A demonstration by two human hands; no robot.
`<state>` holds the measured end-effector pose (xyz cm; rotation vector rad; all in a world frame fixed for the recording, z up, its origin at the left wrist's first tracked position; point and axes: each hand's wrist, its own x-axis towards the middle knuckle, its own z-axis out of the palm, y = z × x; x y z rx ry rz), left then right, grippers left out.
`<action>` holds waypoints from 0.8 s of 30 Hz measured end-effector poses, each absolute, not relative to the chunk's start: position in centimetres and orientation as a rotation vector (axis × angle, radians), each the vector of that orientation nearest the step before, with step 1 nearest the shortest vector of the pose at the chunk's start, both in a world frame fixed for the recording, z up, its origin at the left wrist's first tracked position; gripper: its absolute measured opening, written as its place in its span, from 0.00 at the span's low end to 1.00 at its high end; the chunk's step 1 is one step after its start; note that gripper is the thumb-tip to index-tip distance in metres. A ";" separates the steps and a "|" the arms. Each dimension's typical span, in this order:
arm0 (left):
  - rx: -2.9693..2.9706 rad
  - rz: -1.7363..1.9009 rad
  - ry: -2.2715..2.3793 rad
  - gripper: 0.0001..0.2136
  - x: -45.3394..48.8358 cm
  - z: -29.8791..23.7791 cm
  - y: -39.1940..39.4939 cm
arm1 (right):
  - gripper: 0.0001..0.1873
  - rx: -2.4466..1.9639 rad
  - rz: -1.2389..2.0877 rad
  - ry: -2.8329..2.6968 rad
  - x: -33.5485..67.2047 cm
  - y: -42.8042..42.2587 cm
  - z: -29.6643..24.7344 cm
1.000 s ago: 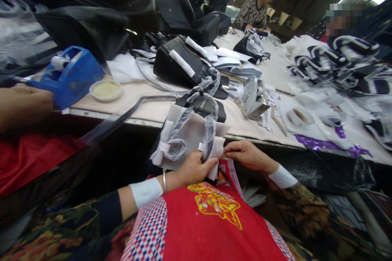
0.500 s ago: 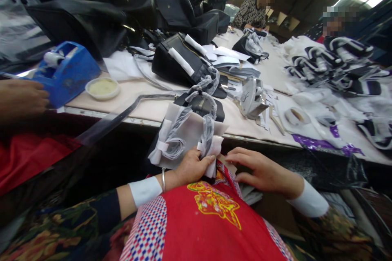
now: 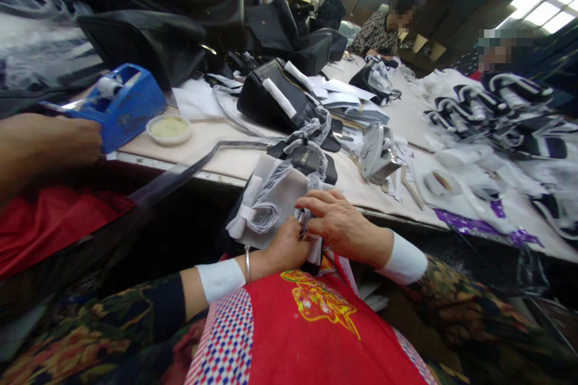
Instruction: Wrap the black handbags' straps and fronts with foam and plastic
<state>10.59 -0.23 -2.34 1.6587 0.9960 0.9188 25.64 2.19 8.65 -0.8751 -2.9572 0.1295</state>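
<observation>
A black handbag [image 3: 275, 198] wrapped in white paper rests against the table edge above my lap, its handles sleeved in clear plastic [image 3: 311, 150]. My left hand [image 3: 284, 248] grips the bag's lower right corner where a white paper wrap sits. My right hand [image 3: 336, 222] lies over the same corner, fingers curled and pinching at the base of the plastic-covered handle. Both hands touch each other there.
A blue tape dispenser [image 3: 124, 105] and a small white dish [image 3: 168, 129] stand at the left, beside another person's hand [image 3: 49, 147]. More black bags [image 3: 280, 96], paper strips, a tape roll [image 3: 440, 181] and wrapped handles [image 3: 506, 105] cover the table. Two people sit at the far end.
My right hand rose from my lap and came left onto the bag's corner, meeting my left hand. The view shifted slightly; the neighbour's hand moved toward the tape dispenser.
</observation>
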 end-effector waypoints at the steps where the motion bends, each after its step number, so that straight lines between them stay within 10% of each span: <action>1: 1.683 0.954 0.971 0.10 10.6 -2.4 -0.2 | 0.06 -0.909 0.170 -2.945 25.4 2.4 8.6; 24: 1.391 0.801 0.920 0.07 10.3 -1.7 -0.3 | 0.13 -0.895 0.899 -2.614 26.7 4.1 7.5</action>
